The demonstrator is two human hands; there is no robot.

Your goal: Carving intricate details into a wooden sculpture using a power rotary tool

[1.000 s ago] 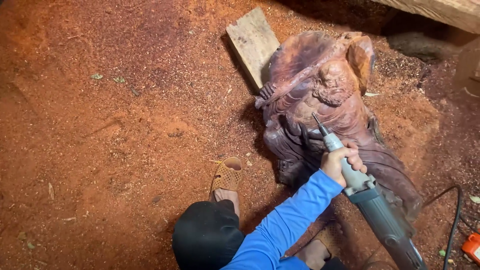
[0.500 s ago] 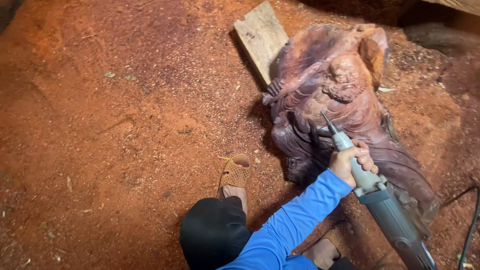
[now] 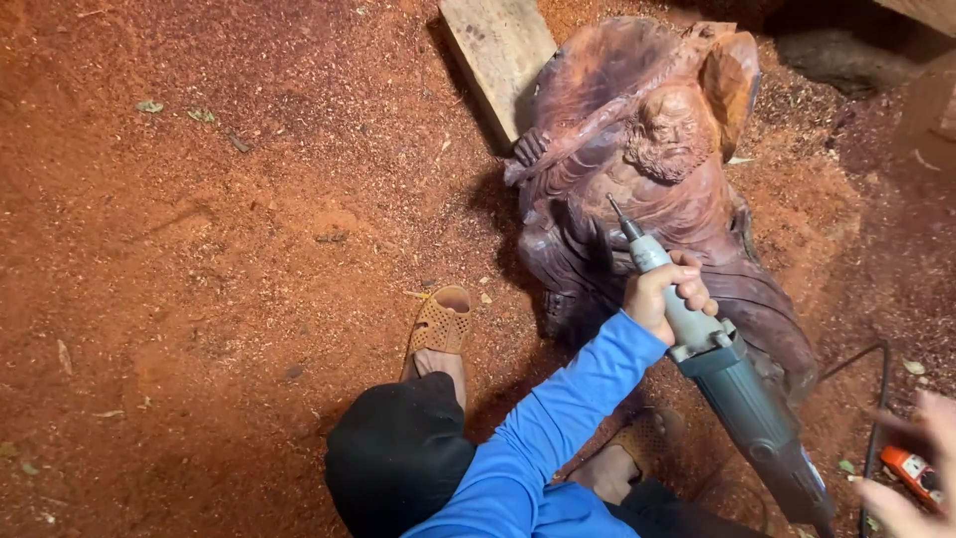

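A dark reddish wooden carving of a bearded figure (image 3: 647,149) lies on sawdust-covered ground. My left hand (image 3: 667,294), in a blue sleeve, grips the neck of a grey-green power grinder (image 3: 747,399). The grinder's thin bit (image 3: 617,211) touches the carving just below the beard. My right hand (image 3: 901,498) shows blurred at the lower right edge, fingers apart and holding nothing. It is off the grinder and beside a small orange object (image 3: 908,466).
A pale wooden plank (image 3: 498,50) lies under the carving's upper end. My sandalled foot (image 3: 441,324) and black trouser knee (image 3: 398,458) are below the carving. A black cord (image 3: 880,389) runs along the right side. Red sawdust (image 3: 199,249) covers the ground.
The view has shifted so the carving sits higher and further right. The bit stays on the carving's chest. My right hand has come into view at the lower right.
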